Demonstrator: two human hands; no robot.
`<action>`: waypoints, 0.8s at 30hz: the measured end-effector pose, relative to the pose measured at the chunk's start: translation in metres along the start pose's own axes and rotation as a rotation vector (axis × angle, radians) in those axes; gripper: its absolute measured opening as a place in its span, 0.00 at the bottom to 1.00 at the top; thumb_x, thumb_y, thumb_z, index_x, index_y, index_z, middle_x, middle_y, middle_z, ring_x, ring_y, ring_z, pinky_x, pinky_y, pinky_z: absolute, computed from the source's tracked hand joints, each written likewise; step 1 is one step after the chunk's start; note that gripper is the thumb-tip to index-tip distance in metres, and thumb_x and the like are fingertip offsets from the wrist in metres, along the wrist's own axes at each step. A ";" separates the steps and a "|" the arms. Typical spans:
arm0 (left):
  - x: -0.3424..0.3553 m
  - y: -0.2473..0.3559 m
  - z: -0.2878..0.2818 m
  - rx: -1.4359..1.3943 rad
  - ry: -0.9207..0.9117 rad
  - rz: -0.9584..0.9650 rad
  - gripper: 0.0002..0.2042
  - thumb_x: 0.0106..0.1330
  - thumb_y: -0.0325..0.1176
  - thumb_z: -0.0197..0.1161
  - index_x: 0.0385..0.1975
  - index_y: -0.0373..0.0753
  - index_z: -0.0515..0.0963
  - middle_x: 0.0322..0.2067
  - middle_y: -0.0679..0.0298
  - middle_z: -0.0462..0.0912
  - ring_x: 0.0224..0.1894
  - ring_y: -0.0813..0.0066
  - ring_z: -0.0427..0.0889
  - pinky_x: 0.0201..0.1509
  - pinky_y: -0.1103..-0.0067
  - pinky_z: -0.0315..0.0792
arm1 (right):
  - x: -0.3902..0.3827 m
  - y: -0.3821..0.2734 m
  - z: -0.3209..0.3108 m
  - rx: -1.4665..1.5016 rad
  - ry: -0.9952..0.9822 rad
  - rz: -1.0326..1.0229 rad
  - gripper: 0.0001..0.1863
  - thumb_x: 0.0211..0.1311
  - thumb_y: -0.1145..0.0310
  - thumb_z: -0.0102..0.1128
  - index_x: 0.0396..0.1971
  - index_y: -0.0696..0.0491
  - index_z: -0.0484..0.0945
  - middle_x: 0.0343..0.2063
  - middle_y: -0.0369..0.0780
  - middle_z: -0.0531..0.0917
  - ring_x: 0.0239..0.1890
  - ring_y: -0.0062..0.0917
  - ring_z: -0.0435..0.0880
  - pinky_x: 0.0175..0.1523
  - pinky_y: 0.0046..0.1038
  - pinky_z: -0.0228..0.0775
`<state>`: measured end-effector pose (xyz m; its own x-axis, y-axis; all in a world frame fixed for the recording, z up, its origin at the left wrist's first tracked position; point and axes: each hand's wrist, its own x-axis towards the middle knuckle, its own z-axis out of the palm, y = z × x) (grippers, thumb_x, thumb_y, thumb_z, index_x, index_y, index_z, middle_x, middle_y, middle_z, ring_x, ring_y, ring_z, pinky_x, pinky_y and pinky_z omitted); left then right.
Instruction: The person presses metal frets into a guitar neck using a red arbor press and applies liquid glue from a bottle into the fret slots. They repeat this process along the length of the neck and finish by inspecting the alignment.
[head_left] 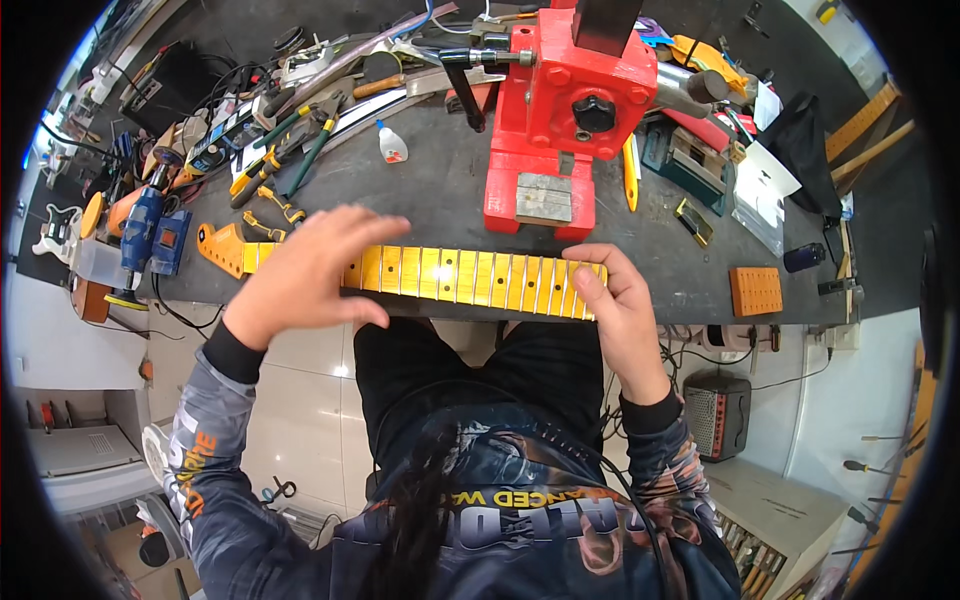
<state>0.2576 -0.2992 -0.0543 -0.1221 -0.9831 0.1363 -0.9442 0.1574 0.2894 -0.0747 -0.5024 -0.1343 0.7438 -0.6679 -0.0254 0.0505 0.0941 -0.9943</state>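
A yellow guitar neck (420, 272) with metal frets and dark dot inlays lies crosswise in front of me, along the near edge of the dark workbench. Its headstock (222, 250), drilled with several holes, points left. My right hand (618, 290) grips the neck's right end, thumb on top of the fretboard. Over the part near the headstock, my left hand (318, 268) is spread, fingers stretched out and thumb apart; it covers some frets. Whether its palm touches the neck cannot be seen. Just beyond the neck stands a red press (570, 90) with a metal block (544, 198) on its base.
A small white bottle (391, 143) stands left of the press. Pliers (318, 150), a blue power tool (142, 228) and cables crowd the bench's left side. On the right are a drilled wooden block (756, 291), a yellow cutter (630, 172) and a dark green vise (690, 160).
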 end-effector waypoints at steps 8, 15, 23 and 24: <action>0.017 0.012 -0.004 0.234 -0.072 0.086 0.44 0.54 0.18 0.68 0.75 0.60 0.79 0.42 0.57 0.78 0.42 0.52 0.83 0.46 0.61 0.79 | 0.020 -0.020 -0.017 0.077 0.047 0.010 0.19 0.89 0.58 0.59 0.61 0.59 0.81 0.48 0.39 0.90 0.49 0.20 0.89 0.59 0.26 0.79; 0.053 -0.013 -0.008 0.190 -0.047 0.099 0.44 0.57 0.19 0.66 0.79 0.62 0.77 0.44 0.55 0.78 0.45 0.52 0.84 0.49 0.61 0.80 | 0.057 -0.034 -0.027 0.086 0.037 0.001 0.20 0.91 0.55 0.54 0.56 0.59 0.80 0.42 0.42 0.90 0.33 0.25 0.91 0.42 0.28 0.84; 0.072 -0.032 -0.006 0.210 -0.087 0.063 0.45 0.59 0.20 0.66 0.80 0.64 0.76 0.49 0.56 0.79 0.48 0.53 0.84 0.53 0.62 0.80 | 0.079 -0.033 -0.033 -0.012 0.078 0.023 0.20 0.92 0.53 0.52 0.52 0.56 0.80 0.35 0.38 0.87 0.26 0.19 0.82 0.31 0.23 0.74; 0.073 -0.033 -0.006 0.208 -0.090 0.063 0.45 0.59 0.20 0.66 0.80 0.64 0.76 0.49 0.56 0.79 0.48 0.53 0.84 0.53 0.62 0.80 | 0.080 -0.033 -0.033 -0.011 0.079 0.026 0.20 0.92 0.53 0.52 0.52 0.56 0.80 0.35 0.38 0.87 0.26 0.19 0.82 0.31 0.23 0.74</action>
<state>0.2818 -0.3758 -0.0484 -0.2007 -0.9778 0.0603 -0.9754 0.2052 0.0804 -0.0385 -0.5836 -0.1068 0.6896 -0.7218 -0.0587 0.0245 0.1043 -0.9942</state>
